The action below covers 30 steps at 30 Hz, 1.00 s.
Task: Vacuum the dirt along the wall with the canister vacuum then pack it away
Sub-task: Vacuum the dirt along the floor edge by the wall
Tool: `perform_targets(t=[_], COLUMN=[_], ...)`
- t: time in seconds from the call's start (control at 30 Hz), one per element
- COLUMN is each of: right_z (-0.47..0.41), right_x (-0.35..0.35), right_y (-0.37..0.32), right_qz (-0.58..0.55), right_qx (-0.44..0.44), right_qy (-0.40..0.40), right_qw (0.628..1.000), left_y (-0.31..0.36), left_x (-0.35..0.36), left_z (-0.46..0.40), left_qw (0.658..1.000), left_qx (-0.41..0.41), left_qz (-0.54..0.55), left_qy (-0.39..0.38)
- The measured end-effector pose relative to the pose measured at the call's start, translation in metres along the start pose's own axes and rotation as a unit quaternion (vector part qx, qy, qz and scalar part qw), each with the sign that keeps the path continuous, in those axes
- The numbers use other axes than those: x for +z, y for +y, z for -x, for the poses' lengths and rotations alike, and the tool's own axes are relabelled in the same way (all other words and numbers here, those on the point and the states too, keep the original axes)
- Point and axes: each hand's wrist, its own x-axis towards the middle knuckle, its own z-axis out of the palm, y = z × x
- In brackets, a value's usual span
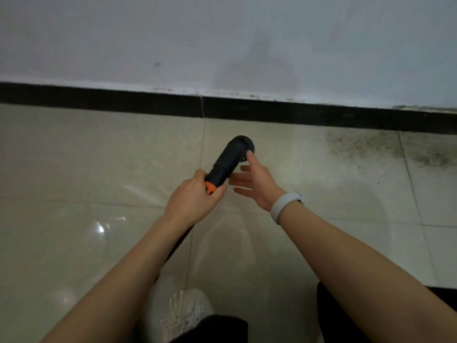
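Note:
My left hand [193, 196] grips the vacuum hose end at its orange collar [210, 187]. A black round brush nozzle [232, 157] sticks out of that collar and points up toward the wall. My right hand [254, 186] is open beside the nozzle, fingers spread, with the thumb tip touching the bristle head. The black hose [179, 243] runs back under my left forearm. A patch of dark dirt [371, 147] lies on the tiles to the right, against the black baseboard [321, 115]. The canister is not in sight.
Glossy beige floor tiles [86, 169] stretch to the white wall [222, 45]. My white shoe [185, 310] and dark trouser legs are at the bottom edge. A pale band sits on my right wrist [284, 204].

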Motion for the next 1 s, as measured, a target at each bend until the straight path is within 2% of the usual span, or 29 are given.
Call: perform_targets(t=[0.1,0.2,0.3,0.4,0.5,0.77,0.87,1.0], right_z=[-0.009,-0.015,-0.021,-0.024,-0.026,-0.049,-0.060,-0.074], right_x=[0.003,-0.011,-0.036,-0.071,-0.110,-0.189,-0.207,-0.191], right_y=[-0.050,-0.075,-0.081,-0.088,-0.102,-0.117,-0.100,-0.076], right_qz=[-0.116,-0.088,-0.078,-0.099,-0.123,-0.181,-0.232,-0.290], right_qx=[0.015,0.034,0.054,0.056,0.032,-0.032,-0.023,0.021], right_qy=[-0.017,0.013,0.035,0.066,0.103,0.193,0.181,0.127], right_qw=[0.993,0.995,0.995,0.991,0.987,0.964,0.956,0.948], left_y=[0.029,0.047,0.053,0.058,0.073,0.143,0.158,0.144], left_x=[-0.004,-0.004,0.003,0.014,0.023,0.060,0.087,0.117], left_z=[-0.016,-0.025,-0.025,-0.026,-0.036,-0.072,-0.071,-0.059], left_qw=[0.998,0.989,0.956,0.935,0.928,0.947,0.949,0.953], left_qx=[0.026,0.031,0.016,0.034,0.069,0.149,0.189,0.161], left_qz=[0.027,0.109,0.217,0.217,0.186,0.017,-0.097,-0.208], left_qy=[-0.040,-0.097,-0.197,-0.277,-0.315,-0.283,-0.232,-0.150])
